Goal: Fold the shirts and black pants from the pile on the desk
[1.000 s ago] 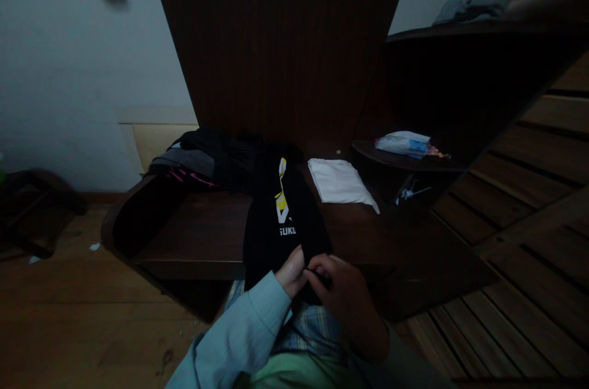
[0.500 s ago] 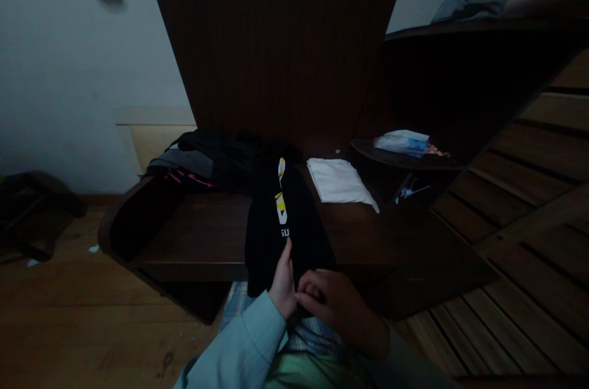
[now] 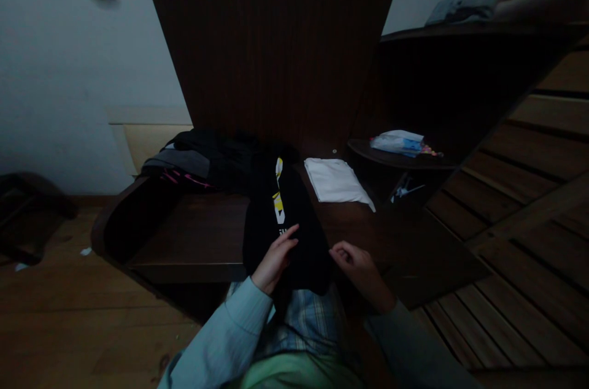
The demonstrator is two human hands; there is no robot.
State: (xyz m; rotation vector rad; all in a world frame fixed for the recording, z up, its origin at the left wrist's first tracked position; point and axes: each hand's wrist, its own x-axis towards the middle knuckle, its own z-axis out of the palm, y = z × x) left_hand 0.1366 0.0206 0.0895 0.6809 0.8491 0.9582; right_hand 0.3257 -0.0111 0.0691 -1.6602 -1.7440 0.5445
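Note:
A black garment (image 3: 294, 223) with a yellow and white print lies lengthwise on a dark wooden bench (image 3: 202, 235), its near end hanging over the front edge. My left hand (image 3: 275, 257) rests flat on the cloth just below the print, fingers stretched out. My right hand (image 3: 354, 257) is at the garment's right edge with its fingers curled and pinched; the room is dim and I cannot make out whether cloth is between them.
A folded white cloth (image 3: 335, 180) lies on the bench to the right. A heap of dark clothes (image 3: 202, 159) sits at the back left. A small round shelf (image 3: 400, 159) holds a plastic packet (image 3: 398, 142). Wooden slats (image 3: 529, 192) run along the right, with a tall dark panel behind the bench.
Both hands were together at the garment's near end. The left hand has slid up the cloth toward the print and flattened; the right hand has moved out to the right edge.

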